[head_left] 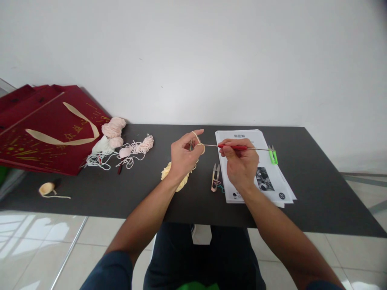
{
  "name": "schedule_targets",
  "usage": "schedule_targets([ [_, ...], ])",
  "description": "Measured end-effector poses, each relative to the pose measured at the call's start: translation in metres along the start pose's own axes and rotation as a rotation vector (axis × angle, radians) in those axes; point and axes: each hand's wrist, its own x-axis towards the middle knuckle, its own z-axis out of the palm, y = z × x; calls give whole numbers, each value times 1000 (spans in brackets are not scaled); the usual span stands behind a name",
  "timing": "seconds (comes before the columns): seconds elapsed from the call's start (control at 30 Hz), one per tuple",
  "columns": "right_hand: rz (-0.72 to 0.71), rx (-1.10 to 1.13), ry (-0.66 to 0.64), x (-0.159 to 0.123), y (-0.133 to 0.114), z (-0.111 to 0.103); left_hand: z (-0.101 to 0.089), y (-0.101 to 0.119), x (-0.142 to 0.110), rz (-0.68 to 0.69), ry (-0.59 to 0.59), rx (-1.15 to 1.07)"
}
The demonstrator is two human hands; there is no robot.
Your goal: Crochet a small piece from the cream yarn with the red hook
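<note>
My right hand (242, 165) grips a crochet hook by its red handle (240, 148). The hook's thin metal shaft points left and reaches the fingers of my left hand (183, 157). A cream-yellow yarn strand (196, 137) loops over my left index finger and down around the thumb, pinched there. Whether the hook's tip sits inside a loop is too small to tell. Under my left wrist lies a pale yellow yarn ball (182, 184), partly hidden by the forearm. Beige-handled thread snips (214, 180) rest on the black table between my two arms.
Printed sheets (242, 161) lie under my right hand, with green thread snips (273, 155) at their upper right. Pink and white yarn (113, 129) lies tangled beside dark red paper bags (60, 133) on the left. A small cream crocheted piece (46, 188) sits near the front left edge.
</note>
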Motion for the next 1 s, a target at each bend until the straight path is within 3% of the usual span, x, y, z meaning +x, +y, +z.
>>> schedule_targets([
  [0.27,113,206,-20,6,-3,-1,-6,-4,7,-116,-101,-216],
  [0.57,405,394,4,6,2,9,1,-3,1,-211,-86,-229],
  [0.83,420,362,49,4,3,14,2,-3,3,-141,-29,-178],
  [1.0,320,269,48,0,3,15,1,-1,3,-157,-27,-163],
])
